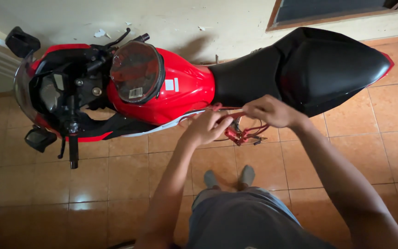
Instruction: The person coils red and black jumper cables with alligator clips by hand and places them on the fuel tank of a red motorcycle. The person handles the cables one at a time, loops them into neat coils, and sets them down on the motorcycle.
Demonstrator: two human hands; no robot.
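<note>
Hands meet at the motorcycle's (162,92) flank, just below the black seat (309,69). Left hand (206,127) curls its fingers on a red frame part (236,133) (details blurred); right hand (270,110), at its 2 o'clock, pinches the same red piece. Tiled floor (116,184) lies at 6 o'clock.

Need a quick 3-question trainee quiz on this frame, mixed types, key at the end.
1. True or false: both hands work at the motorcycle's handlebar.
2. What colour is the seat? A red, B black, C white.
3. Fill in: the floor is covered in orange ____.

Key:
1. False: the left hand and right hand are at the red frame parts below the seat, beside the tank.
2. B.
3. Tiles.
</note>
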